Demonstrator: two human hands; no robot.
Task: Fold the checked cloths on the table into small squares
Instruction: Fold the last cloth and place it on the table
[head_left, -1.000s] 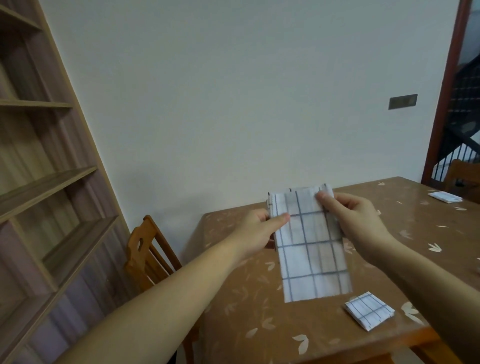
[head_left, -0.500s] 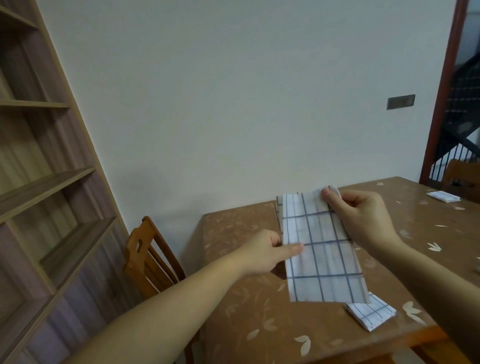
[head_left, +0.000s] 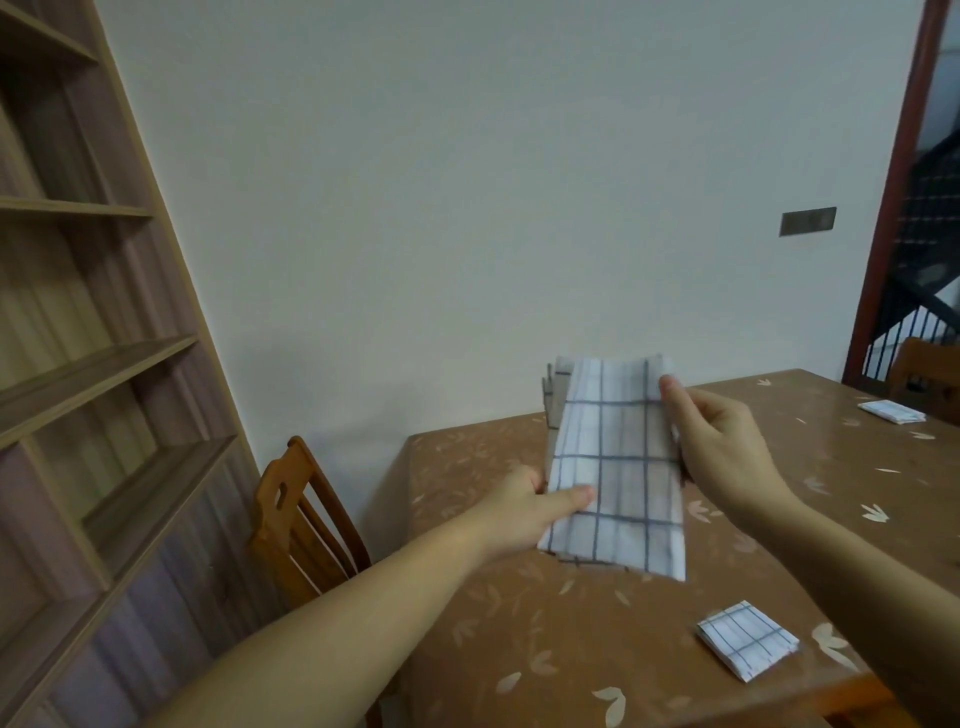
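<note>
I see the checked cloth (head_left: 615, 467) held above the table (head_left: 519, 649) as a long strip, its long axis running top to bottom, lower end toward me. Since a second ago my left hand (head_left: 524, 512) has slid down its left edge and pinches it low, thumb on front; my right hand (head_left: 722, 447) pinches the upper right edge. A folded square (head_left: 747, 646) lies near the table's front edge.

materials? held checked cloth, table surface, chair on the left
Checked cloth: thin woven fabric, probably cotton; matte, hangs limp, creased where folded.
Table: brown leaf-print surface, glossy with reflections; looks like a plastic cover or laminate, base unclear.
Chair: varnished wood, orange-brown with a slight sheen.
</note>
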